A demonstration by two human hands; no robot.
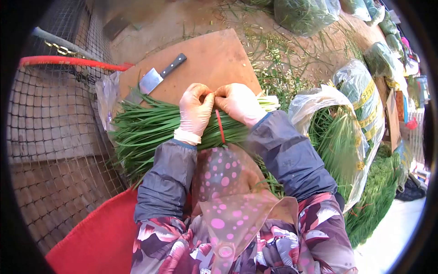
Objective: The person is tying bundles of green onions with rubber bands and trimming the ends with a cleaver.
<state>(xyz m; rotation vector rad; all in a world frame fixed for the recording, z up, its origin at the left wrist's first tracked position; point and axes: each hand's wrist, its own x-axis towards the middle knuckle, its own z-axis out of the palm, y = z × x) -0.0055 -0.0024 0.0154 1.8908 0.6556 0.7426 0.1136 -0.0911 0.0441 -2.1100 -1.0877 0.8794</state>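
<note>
A thick bundle of garlic chives [143, 121] lies across the near part of a wooden board, its leafy ends to the left and pale cut ends to the right. A red tie [220, 125] runs over the bundle up to my fingers. My left hand [196, 109], in a thin whitish glove, is closed in a pinch at the tie's upper end. Against it, my gloved right hand [238, 104] pinches at the same spot; the tie's ends are hidden by the fingers. Beyond the bundle a cleaver [153, 80] with a black handle rests on the board [214, 57].
To the right, an open plastic bag [303, 107] holds more green chives. Several filled bags [305, 16] stand farther back. Loose trimmings [285, 59] litter the surface beyond the board. On the left are black netting [54, 114] and a red bar [68, 60]; red cloth [100, 233] lies near me.
</note>
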